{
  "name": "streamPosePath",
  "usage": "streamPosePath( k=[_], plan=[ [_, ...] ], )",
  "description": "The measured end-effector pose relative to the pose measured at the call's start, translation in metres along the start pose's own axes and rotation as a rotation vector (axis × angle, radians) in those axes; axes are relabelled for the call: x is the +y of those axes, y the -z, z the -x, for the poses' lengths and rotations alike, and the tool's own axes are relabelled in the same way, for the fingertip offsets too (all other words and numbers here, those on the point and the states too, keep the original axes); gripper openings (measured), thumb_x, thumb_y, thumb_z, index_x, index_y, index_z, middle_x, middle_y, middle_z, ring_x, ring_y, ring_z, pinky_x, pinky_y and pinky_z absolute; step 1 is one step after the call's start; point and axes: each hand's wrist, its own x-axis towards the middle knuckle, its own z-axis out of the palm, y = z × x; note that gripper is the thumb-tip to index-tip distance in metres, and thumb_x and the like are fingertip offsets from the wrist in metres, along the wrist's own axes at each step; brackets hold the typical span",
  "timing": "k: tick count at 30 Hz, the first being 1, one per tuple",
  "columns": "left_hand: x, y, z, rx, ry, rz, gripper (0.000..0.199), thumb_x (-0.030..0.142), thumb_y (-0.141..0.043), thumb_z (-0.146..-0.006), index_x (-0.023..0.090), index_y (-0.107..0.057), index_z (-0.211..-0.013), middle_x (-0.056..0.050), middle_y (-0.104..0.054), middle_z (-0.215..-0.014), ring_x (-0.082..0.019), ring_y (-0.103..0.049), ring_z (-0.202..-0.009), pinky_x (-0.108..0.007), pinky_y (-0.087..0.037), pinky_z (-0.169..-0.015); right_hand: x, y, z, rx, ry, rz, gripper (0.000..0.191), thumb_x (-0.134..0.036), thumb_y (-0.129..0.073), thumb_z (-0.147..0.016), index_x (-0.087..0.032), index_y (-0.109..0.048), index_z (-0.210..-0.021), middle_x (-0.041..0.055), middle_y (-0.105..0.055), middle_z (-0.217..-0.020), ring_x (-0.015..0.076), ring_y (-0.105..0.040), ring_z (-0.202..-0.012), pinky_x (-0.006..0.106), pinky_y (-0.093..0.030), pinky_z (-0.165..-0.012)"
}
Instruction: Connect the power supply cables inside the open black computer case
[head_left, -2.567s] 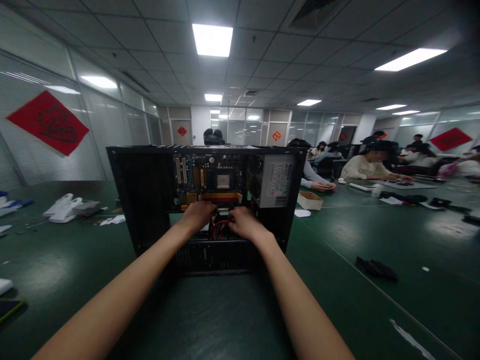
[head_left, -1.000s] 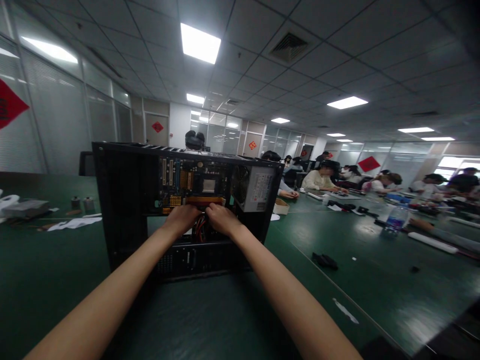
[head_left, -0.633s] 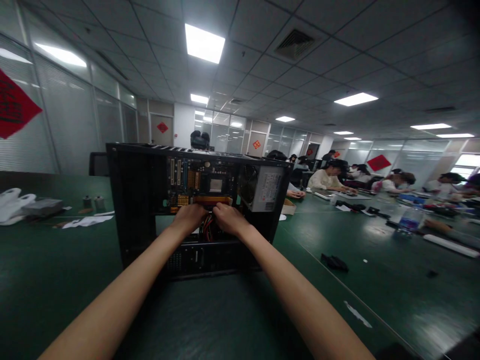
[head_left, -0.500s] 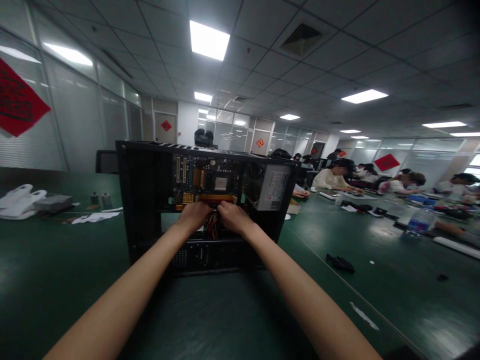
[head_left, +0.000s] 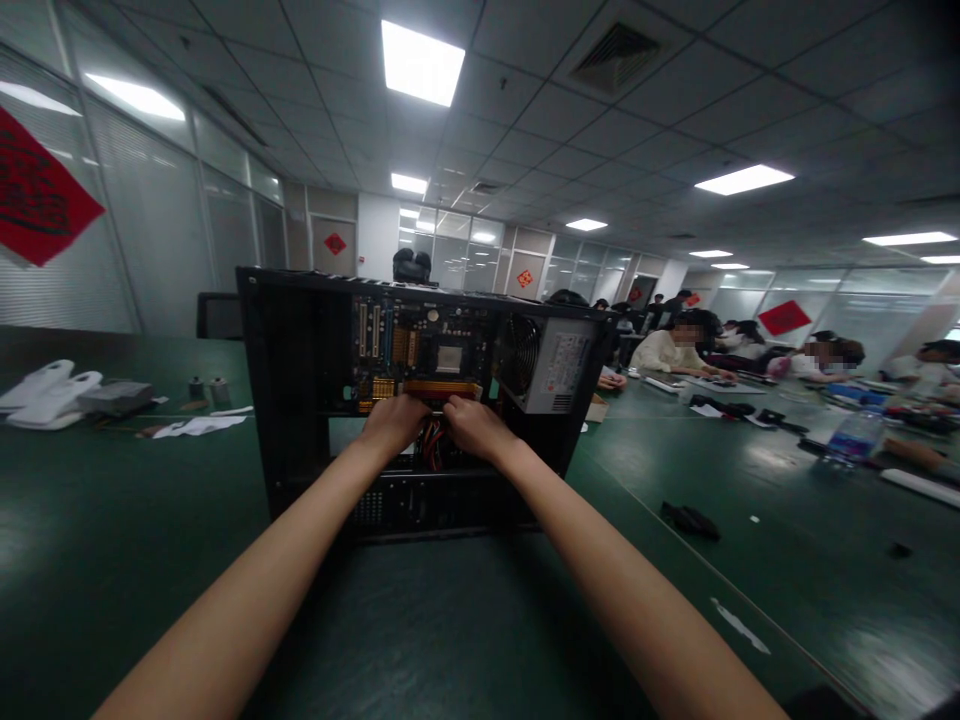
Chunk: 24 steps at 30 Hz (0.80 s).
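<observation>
An open black computer case [head_left: 300, 480] stands on the green table, its inside facing me. Inside it are a motherboard [head_left: 420, 340], a silver power supply [head_left: 551, 365] at the right and a bundle of coloured wires [head_left: 433, 443]. Both hands reach into the case at the motherboard's lower edge, close to the orange slots [head_left: 442, 388]. My left hand [head_left: 395, 425] has its fingers curled closed left of the wires. Just right of them, my right hand [head_left: 474, 424] is closed too, the two nearly touching. Whatever the fingertips pinch is too small and dark to make out.
At the left lie white plastic bags [head_left: 52, 393], a grey box [head_left: 116, 397] and two small cylinders [head_left: 218, 390]. A black item [head_left: 690, 520] and a paper strip [head_left: 740, 626] lie right. People work beyond, near a water bottle [head_left: 855, 438].
The view has shifted slightly, so the case and my hands appear a little further right. Both hands stay at the same spot by the motherboard's lower edge.
</observation>
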Motion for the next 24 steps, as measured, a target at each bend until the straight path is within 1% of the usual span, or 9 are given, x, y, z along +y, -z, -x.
streamPosePath(
  k=[3,8,11,16,18,24],
  plan=[
    [-0.0002,-0.0011,-0.0008,-0.004,0.024,0.007,0.031,0.030,-0.050,-0.092,0.030,-0.070,-0.115,-0.011,-0.071,-0.111,-0.026,-0.066,-0.102,-0.034,-0.048,-0.088,0.0004,-0.0008,0.0003,0.016,-0.004,0.006,0.020,-0.014,-0.043,-0.093,-0.011,-0.057,-0.108,0.0152,-0.059,-0.111,0.0256,-0.059,-0.101,0.033,-0.049,-0.081],
    [0.0001,-0.0019,-0.0012,-0.004,0.044,0.009,0.031,0.033,-0.050,-0.092,0.030,-0.070,-0.115,-0.011,-0.072,-0.109,-0.025,-0.066,-0.103,-0.033,-0.047,-0.089,-0.0001,0.0010,0.0019,0.011,-0.020,-0.020,0.021,-0.015,-0.043,-0.094,-0.012,-0.057,-0.109,0.0155,-0.059,-0.112,0.0249,-0.059,-0.103,0.033,-0.047,-0.084],
    [0.0003,-0.0016,-0.0010,0.007,0.044,0.000,0.031,0.033,-0.048,-0.093,0.028,-0.072,-0.113,-0.012,-0.072,-0.106,-0.026,-0.067,-0.100,-0.034,-0.049,-0.086,-0.0003,0.0018,0.0029,0.025,-0.021,-0.024,0.020,-0.016,-0.044,-0.094,-0.013,-0.057,-0.108,0.0145,-0.059,-0.112,0.0246,-0.059,-0.103,0.032,-0.047,-0.084],
    [-0.0017,-0.0045,-0.0029,0.007,0.025,-0.016,0.032,0.029,-0.045,-0.092,0.025,-0.074,-0.106,-0.014,-0.072,-0.103,-0.029,-0.068,-0.095,-0.038,-0.050,-0.081,-0.0001,0.0014,0.0043,0.041,-0.019,-0.032,0.019,-0.016,-0.044,-0.094,-0.013,-0.057,-0.106,0.0136,-0.059,-0.112,0.0240,-0.060,-0.101,0.031,-0.047,-0.083],
    [-0.0028,-0.0062,-0.0038,0.023,0.015,-0.013,0.032,0.030,-0.046,-0.091,0.025,-0.074,-0.106,-0.013,-0.072,-0.102,-0.030,-0.068,-0.095,-0.038,-0.050,-0.080,0.0000,0.0012,0.0049,0.046,-0.009,-0.024,0.018,-0.015,-0.044,-0.094,-0.013,-0.058,-0.105,0.0133,-0.060,-0.110,0.0238,-0.060,-0.101,0.031,-0.046,-0.082],
    [-0.0036,-0.0082,-0.0062,0.039,0.043,0.012,0.032,0.032,-0.046,-0.089,0.027,-0.075,-0.101,-0.011,-0.073,-0.098,-0.028,-0.068,-0.092,-0.035,-0.050,-0.076,0.0009,0.0000,0.0047,0.066,0.002,-0.015,0.016,-0.014,-0.044,-0.093,-0.013,-0.057,-0.103,0.0124,-0.059,-0.109,0.0236,-0.059,-0.100,0.030,-0.046,-0.082]
  ],
)
